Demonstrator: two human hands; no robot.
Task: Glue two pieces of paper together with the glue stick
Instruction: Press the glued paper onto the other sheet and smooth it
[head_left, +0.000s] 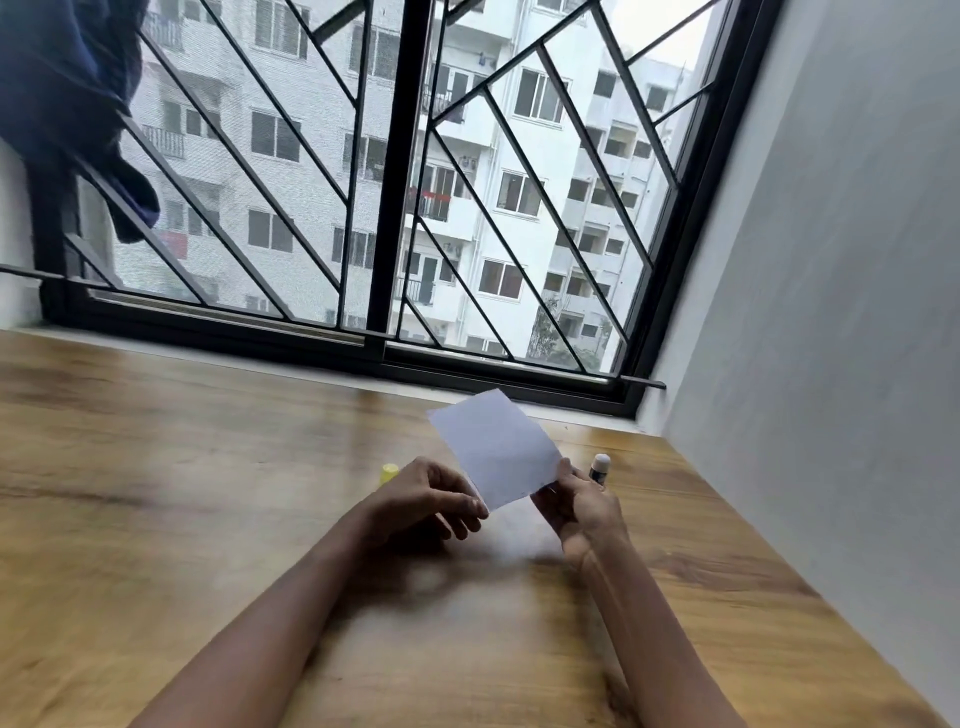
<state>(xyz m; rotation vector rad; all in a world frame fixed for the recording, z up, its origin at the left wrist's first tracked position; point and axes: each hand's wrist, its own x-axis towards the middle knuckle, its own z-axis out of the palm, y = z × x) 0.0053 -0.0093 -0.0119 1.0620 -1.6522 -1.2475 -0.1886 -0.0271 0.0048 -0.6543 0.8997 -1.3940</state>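
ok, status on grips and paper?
Paper pinched by left grip and right grip, held above the table. Uncapped glue stick just behind right grip, held or standing unclear. Loose yellow cap on table behind left grip; nothing blocks the paper.

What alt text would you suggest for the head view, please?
A left hand and right hand pinch a white paper above a wooden table before a barred window. A glue stick shows behind the right hand, a yellow cap behind the left.

Left forearm and right forearm are both bare.
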